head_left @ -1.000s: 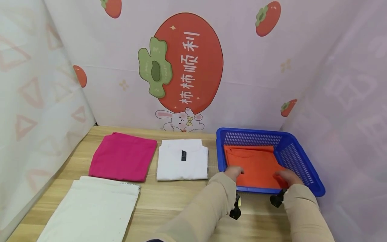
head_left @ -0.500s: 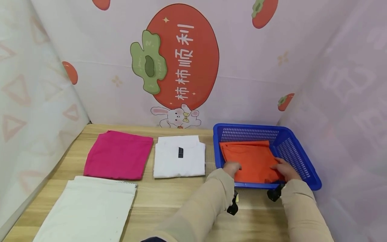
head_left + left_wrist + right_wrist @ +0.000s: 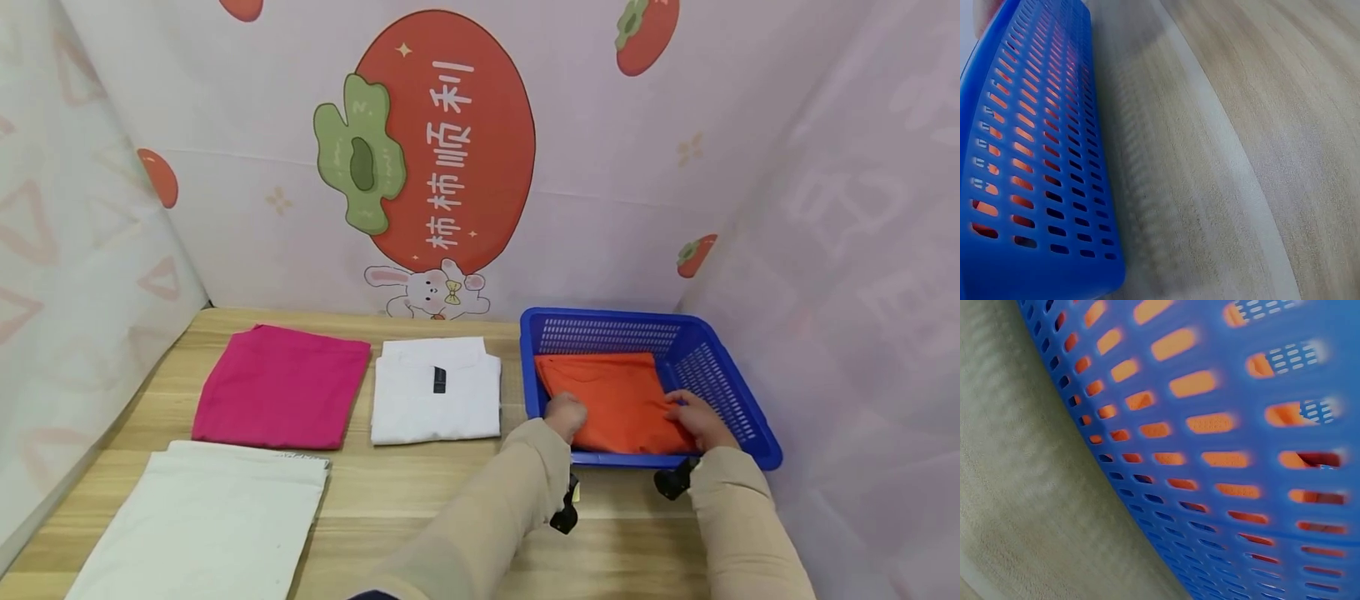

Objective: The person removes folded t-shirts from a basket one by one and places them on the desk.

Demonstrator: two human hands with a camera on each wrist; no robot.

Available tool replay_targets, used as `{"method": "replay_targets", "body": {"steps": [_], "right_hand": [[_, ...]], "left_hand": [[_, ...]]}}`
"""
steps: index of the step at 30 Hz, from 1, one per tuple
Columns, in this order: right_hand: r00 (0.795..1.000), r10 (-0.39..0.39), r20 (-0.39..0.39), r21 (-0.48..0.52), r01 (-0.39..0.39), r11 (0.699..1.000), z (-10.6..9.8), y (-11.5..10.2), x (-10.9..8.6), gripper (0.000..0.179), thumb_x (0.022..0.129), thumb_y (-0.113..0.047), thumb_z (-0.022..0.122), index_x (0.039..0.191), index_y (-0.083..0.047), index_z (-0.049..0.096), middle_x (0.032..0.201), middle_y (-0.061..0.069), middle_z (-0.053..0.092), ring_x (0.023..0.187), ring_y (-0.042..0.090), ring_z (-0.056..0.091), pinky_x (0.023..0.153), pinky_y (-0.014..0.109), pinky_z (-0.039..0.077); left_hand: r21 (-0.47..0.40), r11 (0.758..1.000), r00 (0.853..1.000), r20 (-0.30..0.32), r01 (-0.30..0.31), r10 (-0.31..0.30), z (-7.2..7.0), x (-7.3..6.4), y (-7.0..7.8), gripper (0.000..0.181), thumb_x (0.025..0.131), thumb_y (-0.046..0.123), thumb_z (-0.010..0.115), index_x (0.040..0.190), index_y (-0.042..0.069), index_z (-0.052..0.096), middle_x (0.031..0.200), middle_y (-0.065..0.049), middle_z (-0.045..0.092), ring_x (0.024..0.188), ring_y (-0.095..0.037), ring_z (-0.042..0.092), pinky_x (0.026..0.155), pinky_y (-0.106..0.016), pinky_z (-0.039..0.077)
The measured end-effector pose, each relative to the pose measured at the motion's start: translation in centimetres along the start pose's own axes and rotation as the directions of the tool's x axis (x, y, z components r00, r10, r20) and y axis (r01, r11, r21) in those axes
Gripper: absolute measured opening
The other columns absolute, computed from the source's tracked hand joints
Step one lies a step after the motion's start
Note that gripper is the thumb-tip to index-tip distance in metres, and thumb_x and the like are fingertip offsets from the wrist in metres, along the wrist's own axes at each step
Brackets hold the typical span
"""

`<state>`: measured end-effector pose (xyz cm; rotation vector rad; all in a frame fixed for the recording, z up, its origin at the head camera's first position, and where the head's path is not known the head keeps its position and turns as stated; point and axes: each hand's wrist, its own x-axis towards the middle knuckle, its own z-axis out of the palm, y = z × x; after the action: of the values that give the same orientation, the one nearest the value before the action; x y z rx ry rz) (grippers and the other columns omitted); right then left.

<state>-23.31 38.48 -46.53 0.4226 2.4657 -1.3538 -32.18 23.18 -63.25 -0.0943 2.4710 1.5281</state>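
A folded orange shirt (image 3: 611, 396) lies inside the blue plastic basket (image 3: 600, 460) at the right of the table in the head view. At its left side, my left hand (image 3: 566, 415) grips the cloth near the basket's front left corner. My right hand (image 3: 701, 421) pinches the shirt's right edge, thumb and fingers bent over the cloth. Some fingertips of both hands are hidden by the fabric. Both wrist views show mainly the basket's slotted outer wall (image 3: 1041, 144), with orange fabric (image 3: 1210, 424) visible through the holes.
Left of the basket, a folded white shirt (image 3: 435, 408) with a black neck label lies on the wooden table (image 3: 420, 483). A folded magenta cloth (image 3: 281, 387) and a larger pale folded cloth (image 3: 195, 525) lie farther left. Printed curtains enclose the back and sides.
My hands have closed in on the orange shirt's sides, and its front part has drawn narrower and bunched slightly. The head view has shifted a little; the other cloths lie as before.
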Motion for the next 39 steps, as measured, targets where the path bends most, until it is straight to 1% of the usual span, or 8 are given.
{"method": "replay_targets", "body": {"steps": [3,5,9,13,20,25,30,39], "right_hand": [[0.999,-0.001,0.039,0.010,0.001,1.000,0.1,-0.6,-0.2,0.043,0.084,-0.002,0.042,0.125,0.005,0.034,0.131,0.033,0.010,0.110,0.044,0.020,0.084,0.047,0.026],[0.998,0.003,0.062,0.015,-0.004,1.000,0.2,-1.0,-0.3,0.046,0.084,-0.001,0.041,0.129,0.002,0.031,0.134,0.032,0.005,0.115,0.043,0.015,0.087,0.048,0.024],[0.998,-0.006,0.064,0.003,0.006,1.000,0.2,-1.8,-0.4,0.048,0.083,0.000,0.041,0.130,0.004,0.031,0.134,0.032,0.006,0.115,0.043,0.016,0.088,0.047,0.024],[0.999,-0.030,0.034,0.005,0.030,1.000,0.4,-2.6,-0.7,0.046,0.083,-0.002,0.044,0.127,0.006,0.034,0.133,0.032,0.011,0.111,0.041,0.024,0.083,0.042,0.031],[0.996,-0.080,-0.028,0.051,0.081,0.995,1.0,-3.5,-2.1,0.044,0.086,-0.006,0.045,0.128,0.003,0.036,0.134,0.029,0.016,0.111,0.039,0.027,0.083,0.041,0.032],[0.992,-0.098,-0.078,0.099,0.106,0.989,1.5,-3.3,-3.9,0.043,0.088,-0.011,0.047,0.128,0.000,0.038,0.136,0.026,0.016,0.112,0.037,0.027,0.082,0.036,0.034],[0.987,-0.119,-0.105,0.157,0.135,0.978,1.9,-3.5,-5.7,0.037,0.088,-0.014,0.049,0.124,-0.015,0.047,0.137,0.023,0.017,0.113,0.033,0.028,0.073,0.021,0.038],[0.965,-0.201,-0.166,0.232,0.236,0.944,3.2,-6.5,-9.0,0.029,0.087,-0.021,0.051,0.110,-0.038,0.055,0.135,0.022,0.021,0.081,0.000,0.046,0.067,0.017,0.044]], "left_hand": [[-0.237,0.970,0.998,-0.058,-0.050,0.037,-1.9,-1.7,1.2,0.043,0.066,-0.004,0.044,0.106,0.008,0.056,0.075,-0.004,0.052,0.055,-0.016,0.043,0.041,-0.026,0.034],[-0.319,0.943,0.996,-0.032,-0.090,0.084,-1.5,-0.1,0.2,0.052,0.061,-0.005,0.047,0.109,0.014,0.057,0.064,0.000,0.045,0.044,-0.012,0.033,0.035,-0.025,0.028],[-0.277,0.960,0.991,0.131,0.038,-0.001,-8.4,-6.2,6.8,0.061,0.068,-0.011,0.044,0.121,0.020,0.052,0.073,-0.003,0.051,0.038,-0.013,0.017,0.034,-0.026,0.017],[-0.235,0.970,0.982,0.190,0.059,-0.013,-13.9,-11.3,11.5,0.062,0.070,-0.014,0.041,0.124,0.016,0.049,0.110,-0.004,0.052,0.048,-0.016,0.031,0.039,-0.025,0.019],[-0.222,0.974,0.986,0.151,-0.036,0.071,-15.7,-11.9,11.1,0.064,0.067,-0.014,0.042,0.122,0.018,0.052,0.122,-0.003,0.047,0.079,-0.019,0.043,0.049,-0.023,0.028],[-0.295,0.955,0.974,0.202,-0.037,0.100,-16.7,-13.1,11.1,0.066,0.069,-0.016,0.038,0.124,0.020,0.049,0.113,-0.002,0.049,0.044,-0.013,0.028,0.038,-0.023,0.022],[-0.303,0.951,0.968,0.218,-0.058,0.128,-17.9,-14.6,11.3,0.071,0.066,-0.019,0.036,0.123,0.021,0.051,0.108,-0.002,0.047,0.039,-0.012,0.019,0.035,-0.022,0.019],[-0.260,0.959,0.965,0.199,-0.117,0.172,-22.0,-15.8,11.6,0.064,0.072,-0.012,0.040,0.118,0.031,0.054,0.124,-0.001,0.043,0.083,-0.019,0.045,0.048,-0.022,0.033]]}}
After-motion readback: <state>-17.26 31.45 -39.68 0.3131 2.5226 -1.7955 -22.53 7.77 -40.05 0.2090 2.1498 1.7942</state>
